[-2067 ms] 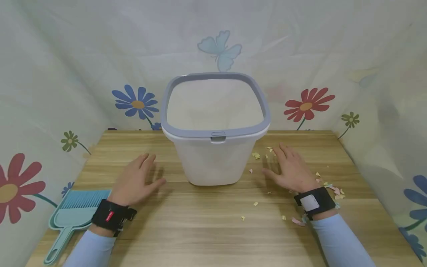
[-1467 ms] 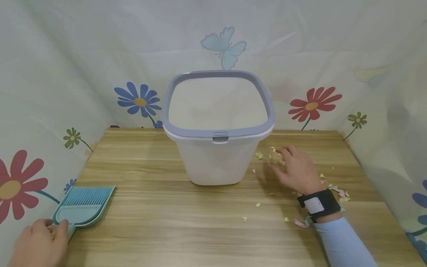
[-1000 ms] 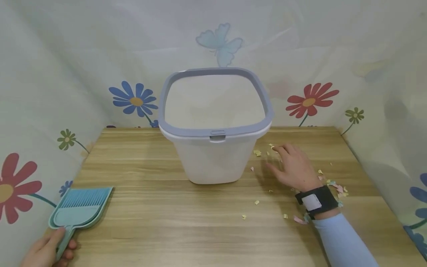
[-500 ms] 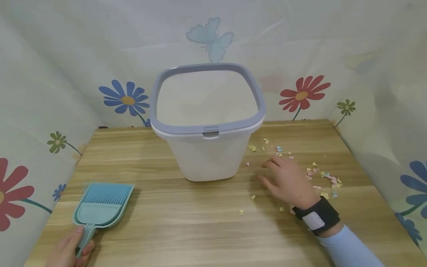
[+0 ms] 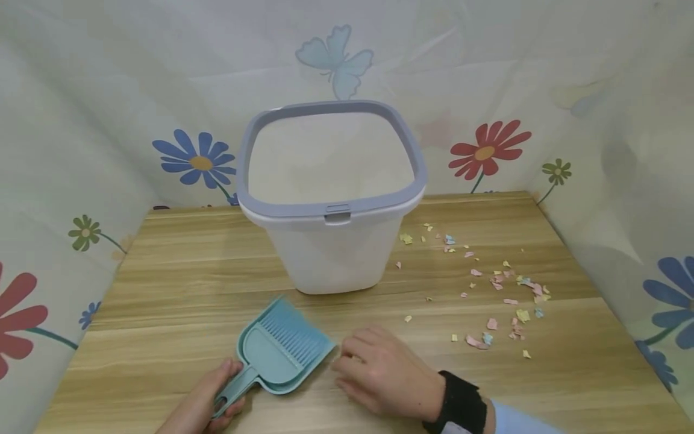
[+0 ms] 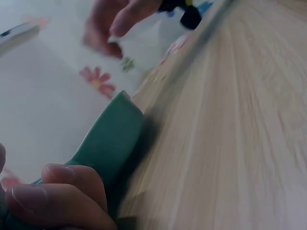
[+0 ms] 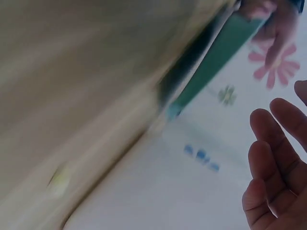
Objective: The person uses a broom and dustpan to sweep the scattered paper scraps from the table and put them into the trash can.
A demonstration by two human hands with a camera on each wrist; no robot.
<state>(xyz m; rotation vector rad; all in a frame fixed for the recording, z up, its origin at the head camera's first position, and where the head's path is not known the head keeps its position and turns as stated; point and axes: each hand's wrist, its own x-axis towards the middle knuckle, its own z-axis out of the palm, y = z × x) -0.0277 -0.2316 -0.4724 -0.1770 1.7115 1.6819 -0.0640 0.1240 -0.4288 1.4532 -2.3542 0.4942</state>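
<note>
My left hand grips the handle of a pale teal dustpan, its fingers curled underneath. A matching brush lies nested in the pan, blue-green bristles towards the pan's front lip. In the left wrist view the dustpan tilts just over the tabletop. My right hand hovers beside that lip, holding nothing, fingers loosely bent. From the right wrist, the fingers of my right hand show apart from the dustpan. Right of both hands, small pink, yellow and blue paper scraps lie scattered.
A tall white bin with a grey-blue rim stands at the middle back of the wooden table. A flower-printed curtain closes off the back and both sides.
My left hand took hold of the dustpan's handle and brought it from the far left to the front middle, turning it rightwards. My right hand came from the scraps towards the pan.
</note>
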